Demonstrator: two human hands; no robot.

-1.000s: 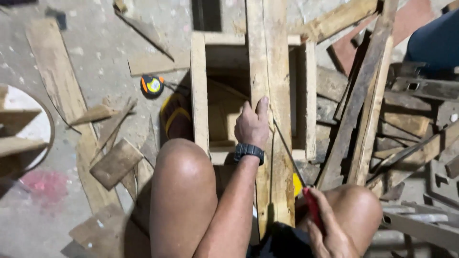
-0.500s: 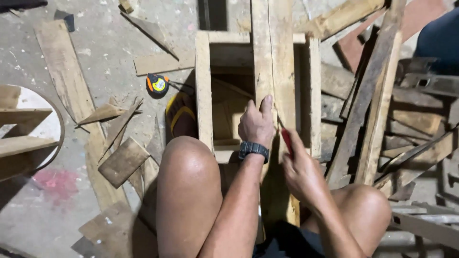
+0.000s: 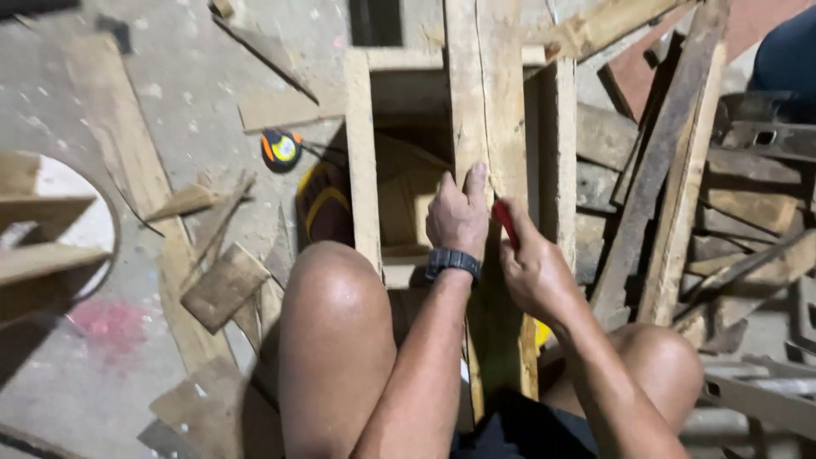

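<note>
A long rough wooden plank (image 3: 486, 93) lies lengthwise over an open wooden box frame (image 3: 359, 161) in front of my knees. My left hand (image 3: 457, 217), with a dark watch on the wrist, presses flat on the plank, forefinger stretched along it. My right hand (image 3: 529, 263) is closed around a red pencil (image 3: 505, 223), whose tip sits on the plank right beside my left forefinger. A dark thin line runs along the plank under the hands.
An orange and yellow tape measure (image 3: 280, 148) lies on the concrete floor left of the frame. A sandal with yellow straps (image 3: 321, 204) is beside it. Loose offcuts (image 3: 223, 285) lie at left, stacked planks (image 3: 671, 170) at right, a round white board (image 3: 59, 221) far left.
My right hand rose from my right knee with the red pencil and came to the plank beside my left hand. The left hand stayed pressed on the plank.
</note>
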